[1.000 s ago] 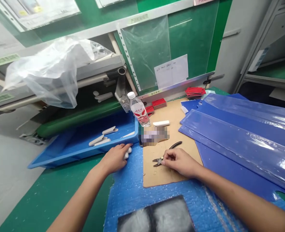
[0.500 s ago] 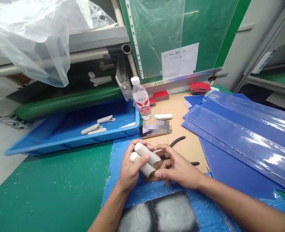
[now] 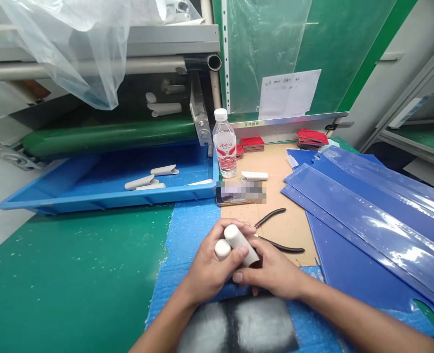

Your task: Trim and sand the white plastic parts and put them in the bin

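Observation:
My left hand [image 3: 215,267] is closed around two white tubular pieces with rounded ends. The upper tubular piece [image 3: 241,244] lies across the lower tubular piece [image 3: 222,249], both with their closed ends up and to the left. At their lower ends my right hand [image 3: 271,269] is curled in, thumb below and fingers behind, its grip partly hidden. A black-and-grey pad [image 3: 239,323] lies under the hands. Just beyond the right hand are pliers with black handles [image 3: 281,246], their jaws hidden by the hand.
A blue tray [image 3: 128,200] at the left holds several similar white pieces, below a green conveyor belt [image 3: 117,137]. A water bottle [image 3: 225,147], a phone [image 3: 235,197] and another white piece [image 3: 254,176] stand or lie behind the hands. Red stacks [image 3: 252,143] and blue plastic sheets [image 3: 349,211] are farther right.
Both hands have come closer together, and my right hand now wraps the pieces' lower ends. The pieces are tilted more steeply toward me. The view has shifted slightly, showing more of the pliers.

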The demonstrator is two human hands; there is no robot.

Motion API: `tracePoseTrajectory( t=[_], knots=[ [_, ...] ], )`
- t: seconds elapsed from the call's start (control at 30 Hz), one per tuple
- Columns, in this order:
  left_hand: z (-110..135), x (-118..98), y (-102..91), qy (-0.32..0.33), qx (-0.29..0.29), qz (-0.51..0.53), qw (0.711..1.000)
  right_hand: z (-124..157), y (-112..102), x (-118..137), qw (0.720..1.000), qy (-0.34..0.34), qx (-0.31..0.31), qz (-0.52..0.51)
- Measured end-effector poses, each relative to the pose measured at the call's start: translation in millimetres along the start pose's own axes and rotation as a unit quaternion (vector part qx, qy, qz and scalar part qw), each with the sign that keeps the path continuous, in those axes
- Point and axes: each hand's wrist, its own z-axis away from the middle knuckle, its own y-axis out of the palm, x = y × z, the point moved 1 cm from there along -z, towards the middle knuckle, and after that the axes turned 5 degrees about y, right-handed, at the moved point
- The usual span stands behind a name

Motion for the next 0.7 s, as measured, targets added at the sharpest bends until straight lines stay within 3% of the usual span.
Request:
tracePoseTrajectory(
  t=[0.1, 0.37, 0.7],
  knots=[
    [1, -2, 1.7, 0.004, 0.012, 0.004, 1.000, 1, 1, 1, 0.999, 0.026, 0.010, 0.022],
    [3, -2, 5.0, 0.021, 0.014, -0.011, 1.000, 1, 1, 6, 0.997, -0.047, 0.048, 0.039],
    [-1, 2, -13.7, -0.024, -0.017, -0.114, 0.993, 8, -26, 11, 0.991, -0.056, -0.008, 0.123]
  ],
)
